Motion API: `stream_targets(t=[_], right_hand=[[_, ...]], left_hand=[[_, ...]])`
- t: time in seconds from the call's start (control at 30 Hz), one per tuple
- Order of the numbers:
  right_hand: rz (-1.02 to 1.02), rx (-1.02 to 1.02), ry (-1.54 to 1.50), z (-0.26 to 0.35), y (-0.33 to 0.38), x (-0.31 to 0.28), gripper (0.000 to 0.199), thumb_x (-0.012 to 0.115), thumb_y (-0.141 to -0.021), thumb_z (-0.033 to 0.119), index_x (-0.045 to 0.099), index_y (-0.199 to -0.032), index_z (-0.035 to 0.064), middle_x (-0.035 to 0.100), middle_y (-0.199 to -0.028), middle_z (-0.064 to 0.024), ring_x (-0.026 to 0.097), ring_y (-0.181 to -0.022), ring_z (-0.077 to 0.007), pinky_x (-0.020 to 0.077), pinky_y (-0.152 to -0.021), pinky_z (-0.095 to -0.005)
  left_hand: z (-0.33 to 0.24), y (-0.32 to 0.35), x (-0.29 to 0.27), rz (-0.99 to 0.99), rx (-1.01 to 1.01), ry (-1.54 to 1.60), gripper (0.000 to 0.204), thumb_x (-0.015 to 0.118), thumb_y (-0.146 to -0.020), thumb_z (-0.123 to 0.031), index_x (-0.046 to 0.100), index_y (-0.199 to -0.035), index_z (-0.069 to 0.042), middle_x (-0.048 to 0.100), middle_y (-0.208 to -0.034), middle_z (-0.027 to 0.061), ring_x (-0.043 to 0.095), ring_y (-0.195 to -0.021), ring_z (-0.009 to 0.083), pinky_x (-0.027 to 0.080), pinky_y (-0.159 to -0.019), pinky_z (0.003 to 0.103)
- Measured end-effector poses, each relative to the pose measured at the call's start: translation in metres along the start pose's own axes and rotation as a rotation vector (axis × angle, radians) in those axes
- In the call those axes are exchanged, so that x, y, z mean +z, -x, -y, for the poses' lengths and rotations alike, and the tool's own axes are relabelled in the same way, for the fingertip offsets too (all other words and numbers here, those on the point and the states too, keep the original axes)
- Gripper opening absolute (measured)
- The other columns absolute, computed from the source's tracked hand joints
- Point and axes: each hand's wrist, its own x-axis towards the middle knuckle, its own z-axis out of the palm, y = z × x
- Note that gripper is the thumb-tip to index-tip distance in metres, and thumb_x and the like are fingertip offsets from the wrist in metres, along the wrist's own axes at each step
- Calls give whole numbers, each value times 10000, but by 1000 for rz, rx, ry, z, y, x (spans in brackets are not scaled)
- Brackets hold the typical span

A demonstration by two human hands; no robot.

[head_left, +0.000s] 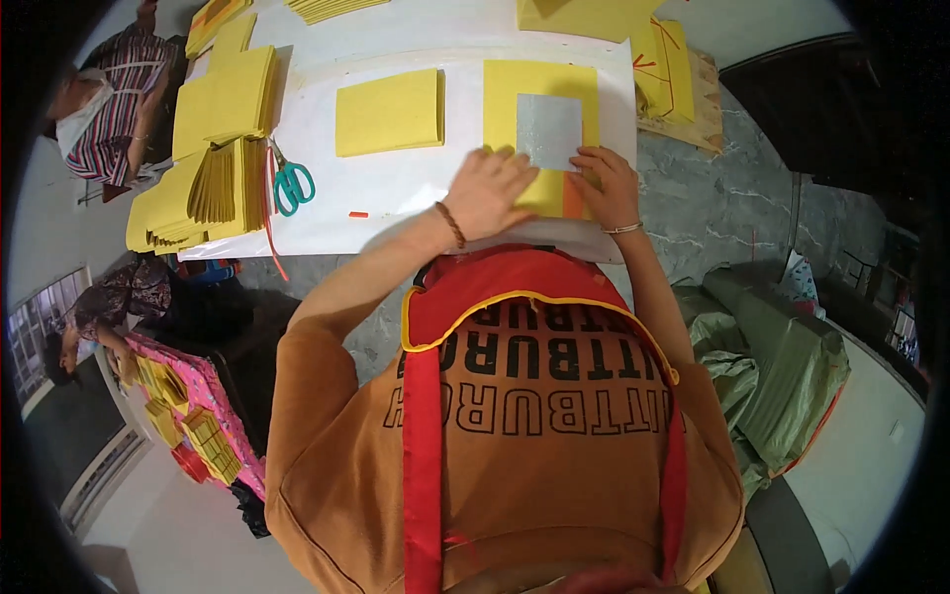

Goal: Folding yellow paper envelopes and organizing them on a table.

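Observation:
A yellow paper sheet (500, 94) lies flat near the right end of the white table. On it rests a smaller silver-grey sheet (549, 129), with an orange patch (573, 198) showing below. My left hand (492, 193) is at the yellow sheet's lower left, palm down, fingers stretched beside the silver sheet's lower left corner. At the opposite lower corner, my right hand (606, 188) has its thumb and fingers bent on the silver sheet's edge. The fingertips' grip is partly hidden.
A stack of yellow paper (389, 114) lies left of my hands. Teal-handled scissors (293, 188) and a small orange strip (358, 215) are nearby. Folded yellow bundles (223, 109) line the table's left edge. Another person (114, 109) is at the far left; a second (114, 307) sits by a pink-covered table.

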Motion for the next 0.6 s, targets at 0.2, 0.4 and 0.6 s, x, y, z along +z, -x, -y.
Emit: stream_targets(t=[0.2,0.4,0.6], right_hand=[[101,235,-606,-16,-3,-10,190,567,-851,183,638,-953,39,607,-1082,-69,553,-1011,-172,416,-881,-287],[128,314,-768,-29,-1,-8,289,461,-927,225,617,-1009,-4,602,-1091,-61,525,-1024,-132,393,-904,-260],[61,283,-674,-25,0,-4,256,496,-907,188,617,-1024,-5,628,-1015,-59,557,-947,-121,423,-850,-246]], left_hand=[[-9,-9,-6,152,74,175,471,675,-710,-310,562,-1075,-35,566,-935,88,497,-908,241,405,-768,337],[-4,-13,-4,114,-244,624,238,634,-778,-257,636,-896,-50,605,-739,109,568,-712,261,454,-632,351],[0,-18,-2,276,-571,780,208,586,-807,-238,646,-831,-40,615,-744,111,582,-698,255,450,-626,342]])
